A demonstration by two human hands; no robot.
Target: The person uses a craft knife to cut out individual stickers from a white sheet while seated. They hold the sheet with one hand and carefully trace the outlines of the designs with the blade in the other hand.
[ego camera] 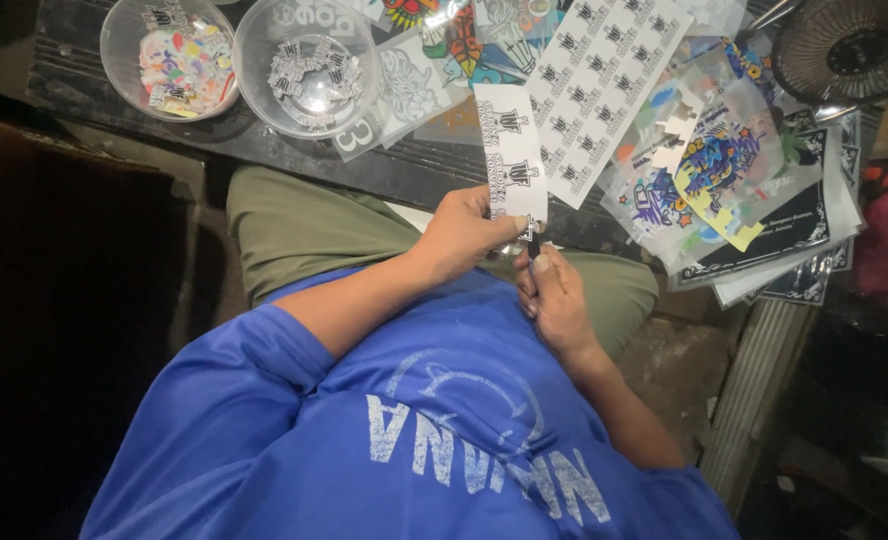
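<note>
Head view: the left hand (461, 235) pinches a white sticker strip (511, 160); the right hand (552, 295), fingers curled shut, grips a dark tool (533, 245) at the strip's lower end.

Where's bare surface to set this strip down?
Bare dark bench shows only left of and in front of the two clear plastic bowls. Right of them, overlapping printed sticker sheets crowd everything up to the black fan.
</note>
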